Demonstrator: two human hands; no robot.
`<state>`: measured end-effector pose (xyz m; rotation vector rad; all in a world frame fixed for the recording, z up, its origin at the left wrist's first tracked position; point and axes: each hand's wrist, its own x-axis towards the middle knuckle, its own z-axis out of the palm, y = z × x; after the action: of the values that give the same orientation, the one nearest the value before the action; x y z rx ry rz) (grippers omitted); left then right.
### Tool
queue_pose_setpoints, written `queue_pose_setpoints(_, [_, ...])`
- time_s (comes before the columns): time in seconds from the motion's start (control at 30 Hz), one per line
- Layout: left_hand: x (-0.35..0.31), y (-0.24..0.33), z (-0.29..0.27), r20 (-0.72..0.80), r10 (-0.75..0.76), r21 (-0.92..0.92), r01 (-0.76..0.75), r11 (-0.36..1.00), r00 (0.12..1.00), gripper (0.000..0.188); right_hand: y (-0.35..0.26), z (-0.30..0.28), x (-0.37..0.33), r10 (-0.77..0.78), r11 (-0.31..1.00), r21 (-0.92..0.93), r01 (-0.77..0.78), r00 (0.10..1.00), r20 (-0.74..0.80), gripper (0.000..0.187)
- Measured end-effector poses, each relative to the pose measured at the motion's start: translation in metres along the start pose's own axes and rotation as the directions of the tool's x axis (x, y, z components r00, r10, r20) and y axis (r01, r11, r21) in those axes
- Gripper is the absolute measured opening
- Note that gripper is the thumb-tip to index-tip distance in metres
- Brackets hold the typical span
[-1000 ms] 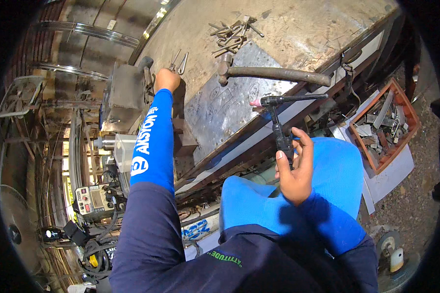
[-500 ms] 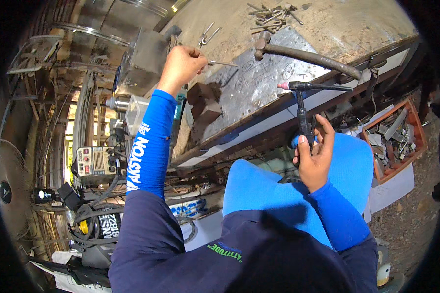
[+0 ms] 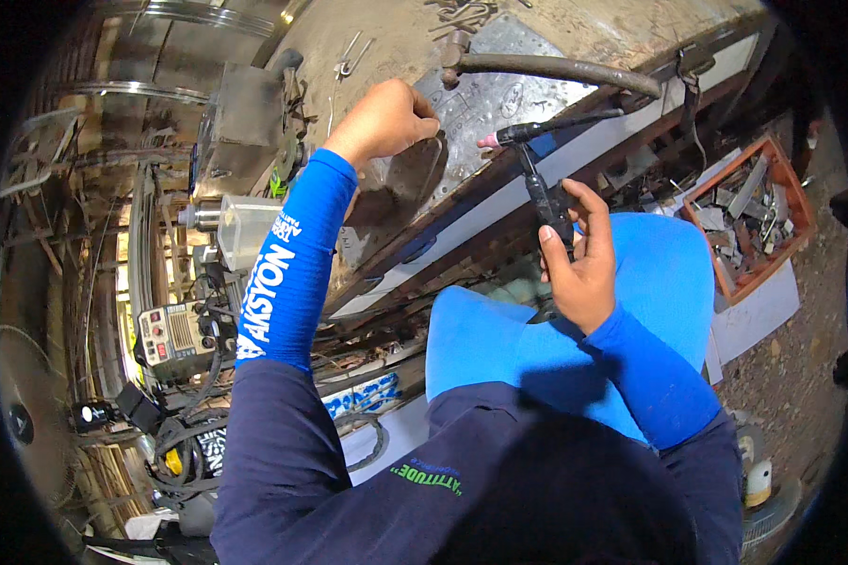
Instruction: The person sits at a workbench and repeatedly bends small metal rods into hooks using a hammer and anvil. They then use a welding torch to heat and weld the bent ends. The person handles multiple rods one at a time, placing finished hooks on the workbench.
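My right hand (image 3: pixel 586 273) is wrapped loosely round the black handle of a TIG welding torch (image 3: pixel 534 184), whose pink cup points left over the bench edge. Over a brown metal block (image 3: pixel 379 202), my left hand (image 3: pixel 391 122) is closed in a pinch. A thin metal rod (image 3: pixel 440 162) shows at its fingertips, partly hidden by the fingers and blurred against the block. Beyond, a hammer (image 3: pixel 561 68) lies across a scratched metal plate (image 3: pixel 518 42). A U-shaped bent rod (image 3: pixel 350 58) rests on the bench left of the plate, and several similar rods (image 3: pixel 464 15) are heaped at the far edge.
An orange crate (image 3: pixel 788 243) of metal scraps stands at the right. Left of the bench are a clear plastic container (image 3: pixel 240 231), a welding machine (image 3: pixel 171 331), coiled cables (image 3: pixel 184 452) and a fan (image 3: pixel 24 424). Blue cloth (image 3: pixel 660 264) covers my lap.
My left hand has moved right and closer, over the block, turning the rod from pointing right to pointing toward me. The torch has shifted left. The bench has slid up and left in view.
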<state>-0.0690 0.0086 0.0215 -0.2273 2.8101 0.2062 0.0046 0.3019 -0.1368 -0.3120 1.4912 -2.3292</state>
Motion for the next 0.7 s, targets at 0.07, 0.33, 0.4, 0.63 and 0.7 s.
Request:
queue_pose_setpoints(0.07, [0.0, 0.004, 0.001, 0.06, -0.019, -0.005, 0.019, 1.0, 0.998, 0.033, -0.001, 0.0, 0.002, -0.008, 1.0, 0.013, 0.008, 1.0, -0.004, 0.058])
queue_pose_setpoints(0.33, [-0.018, -0.004, 0.0, 0.086, -0.098, -0.124, 0.108, 0.986, 0.992, 0.03, -0.009, 0.001, 0.003, 0.016, 1.0, 0.019, -0.016, 1.0, -0.026, 0.056])
queue_pose_setpoints(0.4, [-0.018, -0.014, 0.011, 0.069, -0.076, -0.177, 0.087, 0.98, 0.995, 0.032, -0.007, 0.003, 0.003, -0.004, 0.999, 0.033, 0.005, 1.0, -0.028, 0.056])
queue_pose_setpoints(0.63, [-0.018, 0.002, 0.015, 0.101, -0.163, -0.081, 0.171, 0.982, 0.981, 0.028, 0.005, 0.007, 0.006, -0.094, 0.993, -0.073, 0.094, 0.996, -0.004, 0.056])
queue_pose_setpoints(0.7, [-0.02, 0.003, 0.016, 0.097, -0.167, -0.125, 0.179, 0.976, 0.981, 0.027, 0.009, 0.01, 0.008, -0.132, 0.983, -0.125, 0.131, 0.991, 0.0, 0.055])
